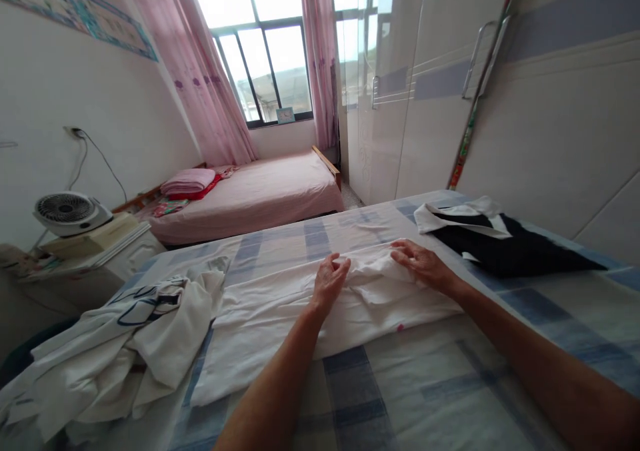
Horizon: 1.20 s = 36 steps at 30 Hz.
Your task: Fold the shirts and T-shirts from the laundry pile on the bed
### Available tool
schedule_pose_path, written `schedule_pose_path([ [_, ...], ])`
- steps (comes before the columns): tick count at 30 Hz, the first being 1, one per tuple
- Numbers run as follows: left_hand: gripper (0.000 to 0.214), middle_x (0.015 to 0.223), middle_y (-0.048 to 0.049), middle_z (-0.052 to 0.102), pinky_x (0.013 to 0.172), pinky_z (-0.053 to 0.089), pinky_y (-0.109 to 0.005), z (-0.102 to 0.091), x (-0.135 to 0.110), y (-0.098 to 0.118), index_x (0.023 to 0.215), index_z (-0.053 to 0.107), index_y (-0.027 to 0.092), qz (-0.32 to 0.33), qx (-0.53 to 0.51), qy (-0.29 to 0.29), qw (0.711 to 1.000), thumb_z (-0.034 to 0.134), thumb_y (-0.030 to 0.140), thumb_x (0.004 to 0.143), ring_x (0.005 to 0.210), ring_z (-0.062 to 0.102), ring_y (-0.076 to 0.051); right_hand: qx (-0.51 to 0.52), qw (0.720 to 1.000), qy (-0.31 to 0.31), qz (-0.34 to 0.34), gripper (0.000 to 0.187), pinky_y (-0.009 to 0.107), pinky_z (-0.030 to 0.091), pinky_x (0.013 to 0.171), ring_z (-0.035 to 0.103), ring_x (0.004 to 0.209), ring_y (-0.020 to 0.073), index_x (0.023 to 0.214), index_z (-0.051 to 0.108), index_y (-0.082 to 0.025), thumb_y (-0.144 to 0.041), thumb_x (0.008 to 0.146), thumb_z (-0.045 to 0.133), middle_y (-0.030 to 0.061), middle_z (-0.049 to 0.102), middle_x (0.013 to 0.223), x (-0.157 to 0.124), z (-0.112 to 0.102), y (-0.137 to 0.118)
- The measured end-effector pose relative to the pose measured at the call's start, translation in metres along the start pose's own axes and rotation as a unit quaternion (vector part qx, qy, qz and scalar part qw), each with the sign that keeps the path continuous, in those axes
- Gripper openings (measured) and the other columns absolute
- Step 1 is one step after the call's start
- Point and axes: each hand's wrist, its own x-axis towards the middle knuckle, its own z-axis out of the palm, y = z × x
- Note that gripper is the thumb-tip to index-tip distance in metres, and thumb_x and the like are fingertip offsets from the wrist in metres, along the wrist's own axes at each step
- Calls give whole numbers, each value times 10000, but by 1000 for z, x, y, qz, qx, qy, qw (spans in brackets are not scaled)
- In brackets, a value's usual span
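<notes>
A white garment (pixel 270 311), folded into a long strip with a small pink-red mark near its front edge, lies across the blue-and-white checked bed sheet (pixel 350 384). My left hand (pixel 330 281) is at the middle of its far edge, fingers curled and pinching the cloth. Farther right along that edge, my right hand (pixel 419 263) also has its fingers bent onto the fabric, gripping it. Between the hands the cloth is bunched into wrinkles. The exact kind of garment cannot be made out.
Left of it lies a loose heap of white clothes (pixel 160 338) with dark trim. A black garment with a white collar (pixel 520 238) lies flat at right. Beyond are a pink bed (pixel 280 184), a small fan (pixel 70 211) on a cabinet, and a tall wardrobe (pixel 440 71).
</notes>
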Motion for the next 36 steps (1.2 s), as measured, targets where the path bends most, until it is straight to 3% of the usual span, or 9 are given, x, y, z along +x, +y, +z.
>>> schedule_pose_path([
  [4,427,723,-17,641,645,432,-233,1,-5,2,1180,559,98,44,55,12,997,554,291,799,663,590,-136,-102,993,-2,59,607,315,449,692,644,791,227,1218,565,-177,-613,821,419,73,697,892,-12,-11,2],
  [7,452,748,-35,653,691,435,-266,3,-12,7,1214,539,94,65,131,17,989,505,344,840,703,599,-160,-83,995,-46,23,529,297,452,672,633,717,199,1195,579,-193,-532,795,506,28,676,785,-17,-12,3],
  [10,471,799,-34,663,731,435,-286,5,-16,8,1249,522,126,75,181,22,980,536,320,820,734,598,-169,-38,998,-33,-28,448,294,468,705,621,697,173,1200,579,-208,-342,776,527,14,663,814,-19,-4,3],
  [15,486,780,3,612,702,445,-233,8,-11,1,1210,546,166,94,69,39,992,529,114,727,700,575,-121,13,995,35,-89,429,307,480,746,611,710,162,1206,599,-222,-221,806,442,11,652,805,-20,6,0],
  [20,495,884,-14,591,571,417,-200,8,-8,1,1209,554,166,68,-20,-1,997,592,197,717,610,556,-85,66,991,3,-120,388,344,461,891,619,998,197,1099,671,-233,-182,813,413,34,685,1055,-19,6,1],
  [24,598,740,26,583,545,381,-179,8,-10,2,1244,525,139,37,-114,-23,993,551,110,647,572,515,-72,92,987,-3,-131,381,375,418,970,594,1072,204,1077,680,-239,-173,816,410,24,673,1122,-17,6,4],
  [27,650,683,43,559,545,381,-172,7,-13,5,1261,498,128,28,-171,-15,985,528,97,613,590,515,-80,101,988,10,-117,385,379,420,958,594,1049,206,1124,657,-232,-197,838,401,25,670,1117,-16,7,6],
  [32,523,722,30,523,529,426,-186,8,-14,9,1176,551,129,31,-166,0,986,602,203,662,563,517,-76,95,994,-13,-54,408,328,492,688,601,706,180,1189,621,-213,-263,815,468,18,672,843,-13,11,10],
  [36,464,814,3,523,498,441,-192,9,-13,8,1159,548,125,32,-156,16,987,567,207,703,549,517,-68,85,993,21,-75,392,354,469,857,617,891,193,1143,636,-225,-201,814,424,23,677,985,-8,12,12],
])
